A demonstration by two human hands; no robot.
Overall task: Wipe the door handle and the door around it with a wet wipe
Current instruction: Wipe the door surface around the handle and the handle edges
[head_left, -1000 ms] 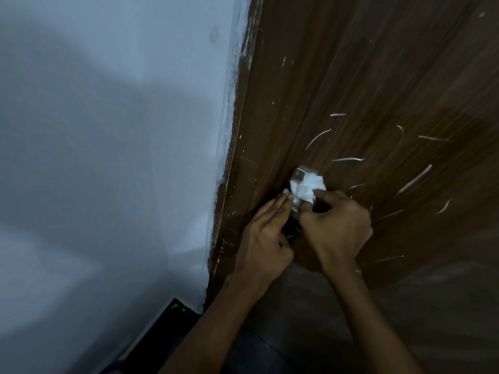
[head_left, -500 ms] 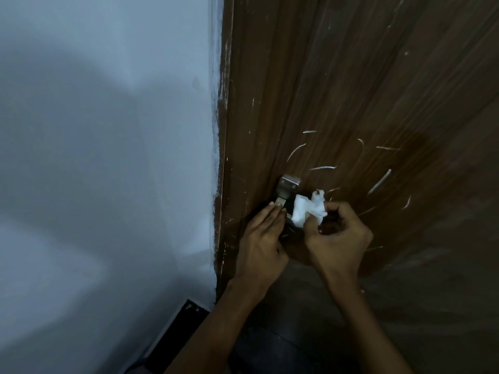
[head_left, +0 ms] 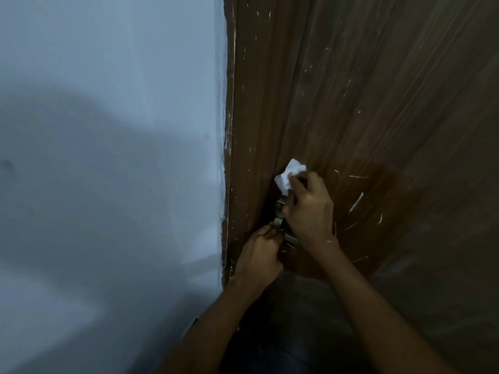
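Note:
A dark brown wooden door [head_left: 364,103] with white paint flecks fills the right half. Its metal handle [head_left: 279,209] shows only as a small shiny piece between my hands. My right hand [head_left: 307,209] pinches a crumpled white wet wipe [head_left: 289,175] and presses it against the door just above the handle. Below it, my left hand [head_left: 260,252] has its fingers curled at the handle's lower end, near the door's edge; whether it grips the handle is hidden.
A pale blue-white wall [head_left: 108,157] takes up the left half and meets the door frame [head_left: 229,157] along a ragged paint line. White scratch marks [head_left: 356,202] lie to the right of my hands. Dark floor shows below.
My right hand has carried the wipe up from the handle onto the door above it. The view has shifted, so more of the door above shows. My left hand's fingers have curled.

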